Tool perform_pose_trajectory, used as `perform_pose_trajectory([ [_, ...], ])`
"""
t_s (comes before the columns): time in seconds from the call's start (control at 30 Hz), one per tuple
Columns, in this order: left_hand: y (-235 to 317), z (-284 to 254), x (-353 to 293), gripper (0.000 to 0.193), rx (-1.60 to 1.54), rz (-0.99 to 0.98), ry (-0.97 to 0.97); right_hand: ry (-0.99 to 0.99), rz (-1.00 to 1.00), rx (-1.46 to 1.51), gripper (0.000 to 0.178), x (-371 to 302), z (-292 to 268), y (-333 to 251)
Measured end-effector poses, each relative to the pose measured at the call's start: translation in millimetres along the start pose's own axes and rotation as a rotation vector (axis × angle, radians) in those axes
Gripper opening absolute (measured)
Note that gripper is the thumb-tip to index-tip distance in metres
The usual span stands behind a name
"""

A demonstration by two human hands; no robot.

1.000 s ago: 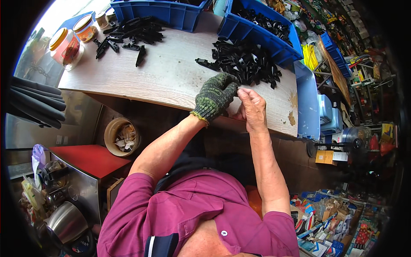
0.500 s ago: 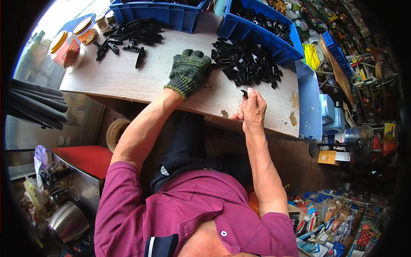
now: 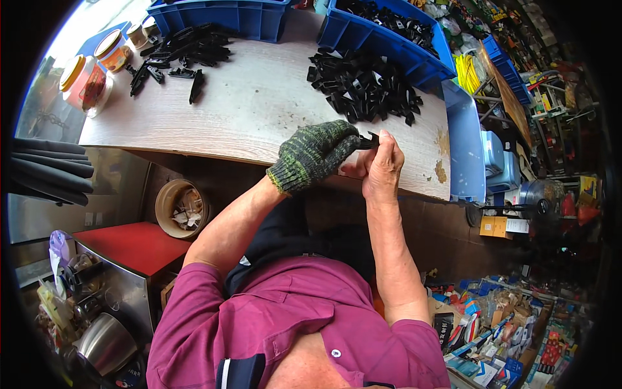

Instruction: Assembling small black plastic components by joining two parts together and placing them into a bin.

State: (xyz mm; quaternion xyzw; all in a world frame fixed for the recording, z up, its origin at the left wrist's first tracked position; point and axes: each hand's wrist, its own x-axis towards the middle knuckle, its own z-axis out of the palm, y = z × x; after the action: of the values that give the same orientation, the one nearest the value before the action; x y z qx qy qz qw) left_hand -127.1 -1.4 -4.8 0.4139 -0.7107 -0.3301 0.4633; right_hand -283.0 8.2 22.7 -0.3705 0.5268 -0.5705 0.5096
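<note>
Jars: two lidded jars (image 3: 84,84) (image 3: 111,52) near the table's (image 3: 246,97) left edge, toward the far left corner.
Long black parts: loose heap (image 3: 184,48) right of the jars, toward the far edge; a few lie apart on its near side.
Left crate: blue crate (image 3: 220,23) at the far edge, behind the heap.
Left hand: green-black knit glove (image 3: 314,155), fingers curled, tips meeting the black piece's left end; cannot tell whether they grip it.
Short black parts: dense pile (image 3: 363,84), right half, in front of the right crate.
Black piece: small part (image 3: 369,141) between the hands, by the near edge, right of its middle.
Right hand: bare (image 3: 382,165), pinching the black piece between thumb and fingers.
Right crate: blue crate (image 3: 350,34), far right corner, black parts inside.
Bin: pale blue (image 3: 463,142), alongside the right edge.
</note>
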Motion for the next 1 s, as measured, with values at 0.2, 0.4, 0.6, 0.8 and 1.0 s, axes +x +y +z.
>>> perform_pose_trajectory([
  [0.2,1.9,-5.9,1.9,0.030,-0.063,-0.102,-0.086,0.017,-0.061,-0.050,0.036,5.8,-5.3,11.3],
  [0.4,-8.6,-4.2,3.0,0.030,0.016,0.017,-0.086,0.016,-0.094,-0.035,0.035,2.7,-3.6,12.5],
  [0.6,-4.9,1.4,2.5,0.029,0.055,-0.004,-0.039,0.039,-0.055,-0.014,0.030,0.2,-0.2,9.8],
  [0.8,11.3,32.2,1.9,0.030,-0.019,0.014,0.115,0.150,-0.261,-0.121,0.030,6.0,-10.3,23.6],
  [1.0,27.2,45.5,3.4,0.030,-0.139,-0.191,0.118,0.104,-0.247,-0.136,0.031,-0.7,-12.2,16.9],
])
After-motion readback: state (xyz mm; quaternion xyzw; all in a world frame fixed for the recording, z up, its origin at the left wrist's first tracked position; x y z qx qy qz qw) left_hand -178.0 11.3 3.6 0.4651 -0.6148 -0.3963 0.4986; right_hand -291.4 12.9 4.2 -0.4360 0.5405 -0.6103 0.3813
